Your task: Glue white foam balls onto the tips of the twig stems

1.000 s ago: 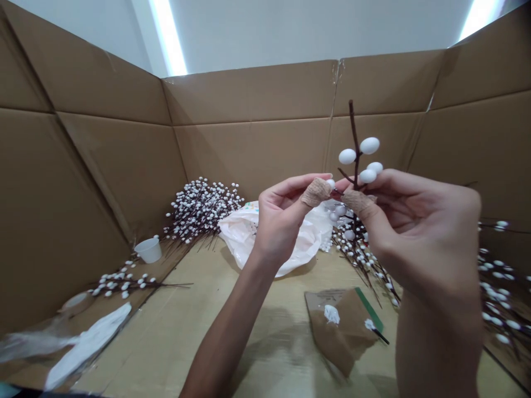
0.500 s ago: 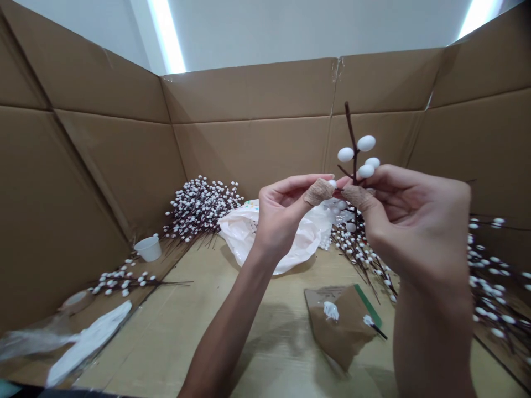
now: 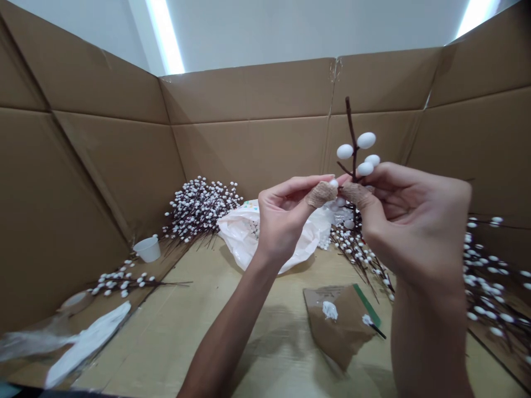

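Note:
Between the thumb and fingers of my left hand (image 3: 286,215) is a small white berry (image 3: 334,183). My right hand (image 3: 410,215) pinches a dark brown artificial berry stem (image 3: 354,160), which stands upright and carries several white berries near its top. The two taped thumbs are almost touching, and the held berry sits right by a side twig of the stem, whose end my fingers hide. Below the hands lies a torn cardboard piece (image 3: 340,337) with a dab of white glue (image 3: 329,310) and a dark stick (image 3: 377,330) tipped with glue.
Behind my hands is an open white plastic bag (image 3: 236,237) of berries. Finished-looking berry stems (image 3: 199,210) are heaped at the back left, with more (image 3: 493,287) at the right. A white cup (image 3: 148,250) and tape roll (image 3: 77,302) stand left. Cardboard walls (image 3: 249,149) surround the table.
My left hand's thumb and the berry have shifted slightly right, closer to the stem. The right hand keeps its grip, with the stem raised a touch.

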The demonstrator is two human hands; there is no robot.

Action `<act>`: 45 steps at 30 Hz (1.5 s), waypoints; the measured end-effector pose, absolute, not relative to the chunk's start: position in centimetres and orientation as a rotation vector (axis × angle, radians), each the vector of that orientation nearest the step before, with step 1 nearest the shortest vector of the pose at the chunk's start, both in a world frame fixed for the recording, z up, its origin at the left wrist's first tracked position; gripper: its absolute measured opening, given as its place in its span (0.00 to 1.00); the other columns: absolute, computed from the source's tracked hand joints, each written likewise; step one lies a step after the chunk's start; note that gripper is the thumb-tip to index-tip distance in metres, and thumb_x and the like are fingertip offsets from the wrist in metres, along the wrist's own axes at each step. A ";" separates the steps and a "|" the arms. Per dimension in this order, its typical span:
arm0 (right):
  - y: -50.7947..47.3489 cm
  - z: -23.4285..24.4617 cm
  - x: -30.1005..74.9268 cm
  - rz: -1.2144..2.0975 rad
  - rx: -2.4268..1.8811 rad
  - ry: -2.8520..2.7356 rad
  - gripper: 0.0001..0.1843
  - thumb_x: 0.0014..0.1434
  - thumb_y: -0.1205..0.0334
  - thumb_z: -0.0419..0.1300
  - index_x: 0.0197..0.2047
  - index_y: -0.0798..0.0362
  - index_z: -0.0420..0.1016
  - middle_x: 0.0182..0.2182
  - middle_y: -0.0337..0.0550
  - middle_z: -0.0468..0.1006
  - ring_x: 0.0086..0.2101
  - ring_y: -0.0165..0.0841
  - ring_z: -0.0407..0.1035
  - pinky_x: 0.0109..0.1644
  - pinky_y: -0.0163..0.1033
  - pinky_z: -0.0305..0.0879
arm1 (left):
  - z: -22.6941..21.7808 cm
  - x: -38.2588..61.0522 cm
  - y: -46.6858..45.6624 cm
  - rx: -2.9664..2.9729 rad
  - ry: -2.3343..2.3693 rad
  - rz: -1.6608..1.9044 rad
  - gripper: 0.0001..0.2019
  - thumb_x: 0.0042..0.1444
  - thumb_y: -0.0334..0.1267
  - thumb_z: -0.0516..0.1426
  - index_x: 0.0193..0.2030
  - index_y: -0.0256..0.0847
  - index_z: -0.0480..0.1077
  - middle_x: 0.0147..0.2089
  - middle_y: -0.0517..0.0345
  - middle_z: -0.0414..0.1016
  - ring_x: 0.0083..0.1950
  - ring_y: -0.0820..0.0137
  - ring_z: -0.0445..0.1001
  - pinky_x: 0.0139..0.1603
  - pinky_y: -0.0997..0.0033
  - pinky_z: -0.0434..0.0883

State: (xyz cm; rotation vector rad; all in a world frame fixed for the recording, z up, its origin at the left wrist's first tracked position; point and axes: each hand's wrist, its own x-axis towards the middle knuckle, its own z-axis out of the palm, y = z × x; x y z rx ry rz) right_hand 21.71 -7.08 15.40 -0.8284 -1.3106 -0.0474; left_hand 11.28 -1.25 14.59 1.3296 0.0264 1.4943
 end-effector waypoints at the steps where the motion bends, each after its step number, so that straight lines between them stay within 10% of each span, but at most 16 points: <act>1: -7.0 15.4 21.7 -0.050 -0.826 -1.312 0.06 0.55 0.71 0.61 0.30 0.52 0.76 0.28 0.38 0.77 0.30 0.32 0.73 0.32 0.36 0.71 | 14.6 11.3 -1.2 1.326 0.023 1.499 0.06 0.45 0.37 0.69 0.32 0.42 0.79 0.36 0.57 0.82 0.44 0.62 0.80 0.50 0.63 0.76; 45: -5.1 14.7 21.0 -0.142 -0.773 -1.283 0.05 0.55 0.69 0.60 0.34 0.52 0.76 0.32 0.41 0.78 0.34 0.35 0.74 0.40 0.40 0.72 | 14.6 11.7 -0.7 1.237 0.051 1.615 0.06 0.43 0.39 0.69 0.29 0.43 0.79 0.31 0.61 0.80 0.35 0.73 0.78 0.43 0.73 0.75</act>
